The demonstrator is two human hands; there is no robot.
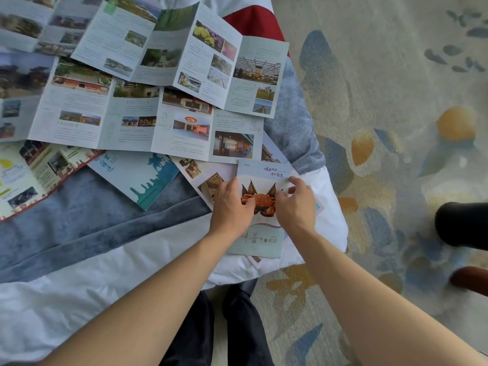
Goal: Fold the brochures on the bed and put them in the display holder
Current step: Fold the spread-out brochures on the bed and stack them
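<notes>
Both hands are down on the crab brochure (260,199), a folded leaflet with a red crab printed on its cover, lying at the near corner of the bed (324,215) on the white sheet. The left hand (232,204) presses on the crab brochure's left edge, fingers curled over the paper. The right hand (297,204) sits on its right edge, thumb and fingertips pinching the upper right corner. The leaflet lies on top of another sheet whose edges peek out on both sides.

Beyond the crab brochure, further up the bed, a long unfolded brochure (148,120) with building photos is spread flat, and past that one a second open brochure (184,54) shows gardens and flowers. To the left of the crab brochure rests a folded teal brochure (140,178) with a skyline silhouette, partly on the blue blanket (87,223). Further left still, a red-bordered leaflet (29,175) lies open. A red cloth (253,22) shows at the far edge of the bed. To the right of the crab brochure, off the bed, is patterned carpet (383,101) in blue and orange.
</notes>
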